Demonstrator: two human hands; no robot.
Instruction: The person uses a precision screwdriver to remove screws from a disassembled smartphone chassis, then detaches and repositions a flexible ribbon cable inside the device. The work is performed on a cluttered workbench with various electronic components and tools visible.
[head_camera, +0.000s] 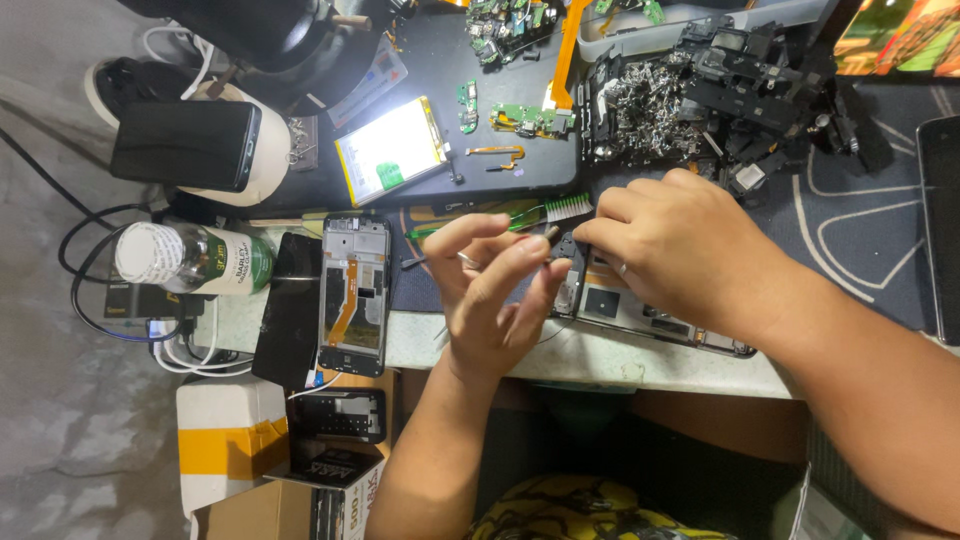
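Taking the opened phone frame (354, 296) at the bench edge as my marker: left of it, a capped bottle (192, 258) is lying on its side, a black phone (185, 145) sitting above that. Just right of the frame, my left hand (490, 300) is hovering palm up, fingers curled, pinching thin tweezers (470, 258). Further right, my right hand (665, 245) is pressing down, fingertips gripping a small black part (566, 247) over a second phone body (640, 312). A green brush (520, 214) is lying just above my hands.

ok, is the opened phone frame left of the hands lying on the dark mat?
No, the opened phone frame lies on the pale table edge, beside a black phone, left of the left hand.
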